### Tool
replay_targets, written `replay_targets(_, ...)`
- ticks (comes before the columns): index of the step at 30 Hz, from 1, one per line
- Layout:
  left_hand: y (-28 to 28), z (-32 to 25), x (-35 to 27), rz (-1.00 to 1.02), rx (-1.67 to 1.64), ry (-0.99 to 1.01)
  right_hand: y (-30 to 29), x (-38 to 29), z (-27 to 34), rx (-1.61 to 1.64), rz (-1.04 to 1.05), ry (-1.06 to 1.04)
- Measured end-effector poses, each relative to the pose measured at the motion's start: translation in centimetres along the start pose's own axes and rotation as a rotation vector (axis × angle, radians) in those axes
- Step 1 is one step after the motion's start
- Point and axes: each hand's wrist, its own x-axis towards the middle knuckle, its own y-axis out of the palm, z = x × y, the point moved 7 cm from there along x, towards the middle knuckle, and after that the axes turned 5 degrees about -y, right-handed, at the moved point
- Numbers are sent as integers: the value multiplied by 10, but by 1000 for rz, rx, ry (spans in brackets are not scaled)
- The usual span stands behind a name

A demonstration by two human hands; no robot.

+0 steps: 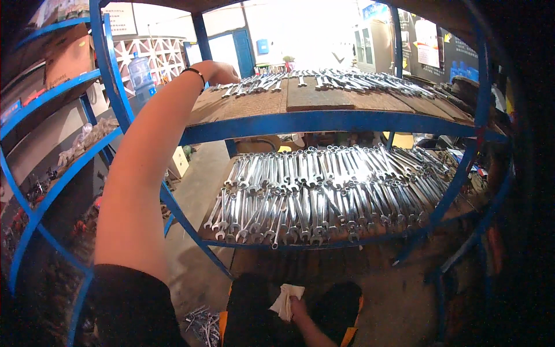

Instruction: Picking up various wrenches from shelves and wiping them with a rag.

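My left hand, with a dark band at the wrist, reaches to the upper shelf's left end, beside a row of combination wrenches. Its fingertips are partly hidden, so I cannot tell whether it holds one. Low in front of my dark trousers, my right hand grips a whitish cloth. Between the hands, many shiny combination wrenches lie side by side in two overlapping rows on the lower shelf, open jaws mostly towards me.
A blue metal shelf frame stands before me, its posts at both sides. On the left is another blue rack with a cardboard box. A pile of wrenches lies on the floor beside my legs.
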Motion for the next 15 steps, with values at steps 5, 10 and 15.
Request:
replay_targets(5,25,-11,-14,279,-292,-13,4,-18,17,-136,-35,-74)
replay_targets(10,33,-19,-19,234,-442,-130,13,-39,34,-108,-16,-63)
replay_targets(15,38,-3,-12,274,-478,-129,16,-56,46,-144,-121,22)
